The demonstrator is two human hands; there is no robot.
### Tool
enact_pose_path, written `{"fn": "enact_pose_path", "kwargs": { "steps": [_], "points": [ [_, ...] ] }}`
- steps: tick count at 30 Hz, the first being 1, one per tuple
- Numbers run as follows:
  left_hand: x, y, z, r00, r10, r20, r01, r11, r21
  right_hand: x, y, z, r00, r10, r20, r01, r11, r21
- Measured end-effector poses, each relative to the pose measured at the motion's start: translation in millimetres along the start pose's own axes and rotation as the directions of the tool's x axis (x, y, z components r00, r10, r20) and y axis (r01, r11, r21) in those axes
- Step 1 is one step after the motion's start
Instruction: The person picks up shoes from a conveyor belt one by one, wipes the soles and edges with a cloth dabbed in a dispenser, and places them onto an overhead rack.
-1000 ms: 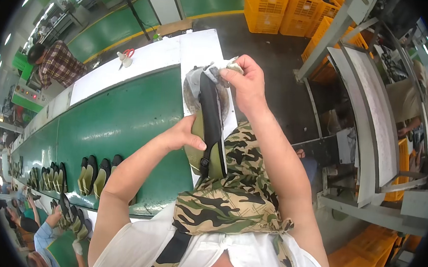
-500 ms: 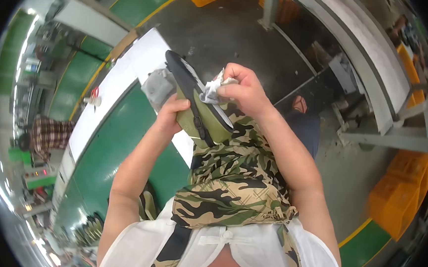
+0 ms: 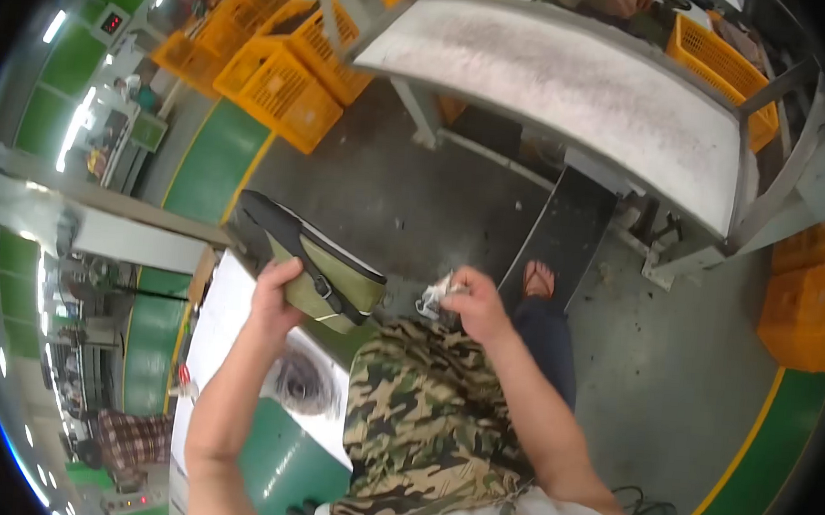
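My left hand [image 3: 276, 301] grips an olive-green shoe [image 3: 307, 287] with a black toe, a black strap and a buckle. The thumb lies on its side, and the toe points up and left. To the right, apart from the shoe, my right hand [image 3: 476, 302] pinches a crumpled whitish-grey cloth [image 3: 436, 295] between thumb and fingers. Below my left wrist, on the white tabletop [image 3: 225, 313], is a blurred grey round thing [image 3: 304, 381] whose kind I cannot make out.
A long white-topped bench [image 3: 559, 81] with a metal frame runs across the far side. Yellow crates [image 3: 281, 90] stand at the upper left, others [image 3: 805, 299] at the right. A sandalled foot [image 3: 538, 279] rests on a dark board. Someone in a plaid shirt [image 3: 134, 444] is at lower left.
My view has swung toward the bench and crates. The cloth was against the shoe's edge; now my right hand holds it away to the right. My left hand keeps the shoe, now tilted further over.
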State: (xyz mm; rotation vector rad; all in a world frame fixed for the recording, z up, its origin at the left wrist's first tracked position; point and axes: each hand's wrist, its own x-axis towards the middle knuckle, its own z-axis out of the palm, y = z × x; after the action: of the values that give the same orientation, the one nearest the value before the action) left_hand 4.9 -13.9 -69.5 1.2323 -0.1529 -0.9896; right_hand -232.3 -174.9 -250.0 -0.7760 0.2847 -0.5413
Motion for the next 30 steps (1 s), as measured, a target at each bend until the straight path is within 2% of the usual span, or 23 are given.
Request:
{"fn": "enact_pose_path", "kwargs": {
  "steps": [2, 4, 5, 6, 8, 10, 11, 13, 16, 19, 21, 22, 23, 24, 25, 26, 27, 28, 29, 30],
  "points": [
    [29, 37, 16, 0.999, 0.044, 0.017, -0.047, 0.978, 0.205, 1, 20, -20, 0.989, 0.049, -0.137, -0.050, 0.999, 0.001],
    [38, 76, 86, 0.982, 0.190, -0.008, -0.170, 0.897, 0.407, 1, 28, -35, 0.974, 0.053, -0.221, -0.088, 0.985, -0.151],
    [56, 96, 104, 0.976, 0.202, 0.081, -0.215, 0.839, 0.500, 5, 47, -49, 0.970, 0.035, -0.242, -0.075, 0.985, -0.155],
    [71, 110, 132, 0.946, 0.298, 0.131, -0.316, 0.743, 0.590, 10, 49, -53, 0.966, 0.047, -0.255, -0.104, 0.971, -0.216],
    [116, 139, 174, 0.898, 0.323, 0.298, -0.433, 0.542, 0.720, 19, 53, -61, 0.956, 0.069, -0.284, -0.167, 0.927, -0.336],
    [168, 157, 211, 0.827, 0.408, 0.387, -0.513, 0.265, 0.816, 26, 50, -67, 0.957, 0.063, -0.285, -0.162, 0.926, -0.342],
    [202, 166, 223, 0.750, 0.439, 0.494, -0.555, 0.012, 0.832, 29, 52, -71, 0.954, 0.065, -0.293, -0.162, 0.933, -0.322],
    [237, 167, 263, 0.741, 0.448, 0.500, -0.439, -0.240, 0.866, 31, 51, -79, 0.951, 0.067, -0.301, -0.163, 0.939, -0.303],
    [305, 152, 282, 0.695, 0.491, 0.525, -0.270, -0.499, 0.824, 32, 41, -78, 0.953, 0.055, -0.298, -0.156, 0.931, -0.330],
    [322, 130, 283, 0.813, 0.413, 0.410, -0.097, -0.598, 0.795, 34, 34, -79, 0.954, 0.023, -0.298, -0.145, 0.908, -0.392],
    [323, 129, 263, 0.751, 0.429, 0.501, -0.204, -0.571, 0.795, 34, 31, -73, 0.954, 0.032, -0.298, -0.157, 0.900, -0.407],
    [313, 128, 236, 0.733, 0.440, 0.519, -0.231, -0.556, 0.798, 31, 24, -68, 0.923, 0.145, -0.357, -0.279, 0.891, -0.359],
    [286, 126, 213, 0.682, 0.472, 0.558, -0.289, -0.527, 0.799, 35, 45, -80, 0.960, 0.015, -0.280, -0.139, 0.892, -0.430],
    [238, 120, 192, 0.636, 0.453, 0.625, -0.397, -0.503, 0.768, 31, 27, -62, 0.924, 0.108, -0.367, -0.232, 0.921, -0.312],
    [182, 112, 164, 0.582, 0.449, 0.678, -0.487, -0.475, 0.733, 30, 23, -61, 0.926, 0.145, -0.349, -0.264, 0.910, -0.321],
    [135, 106, 119, 0.687, 0.373, 0.623, -0.454, -0.449, 0.769, 31, 42, -71, 0.956, 0.088, -0.281, -0.165, 0.951, -0.263],
    [83, 100, 75, 0.779, 0.300, 0.551, -0.413, -0.416, 0.810, 28, 41, -70, 0.956, 0.142, -0.255, -0.204, 0.951, -0.234],
    [21, 87, 44, 0.890, 0.245, 0.384, -0.287, -0.354, 0.890, 24, 29, -53, 0.903, 0.191, -0.386, -0.257, 0.958, -0.127],
    [-33, 72, -10, 0.890, 0.270, 0.368, -0.269, -0.340, 0.901, 25, 47, -71, 0.908, 0.215, -0.361, -0.274, 0.954, -0.122],
    [-82, 60, -66, 0.892, 0.255, 0.374, -0.259, -0.389, 0.884, 26, 57, -74, 0.937, 0.149, -0.316, -0.194, 0.974, -0.115]
  ]
}}
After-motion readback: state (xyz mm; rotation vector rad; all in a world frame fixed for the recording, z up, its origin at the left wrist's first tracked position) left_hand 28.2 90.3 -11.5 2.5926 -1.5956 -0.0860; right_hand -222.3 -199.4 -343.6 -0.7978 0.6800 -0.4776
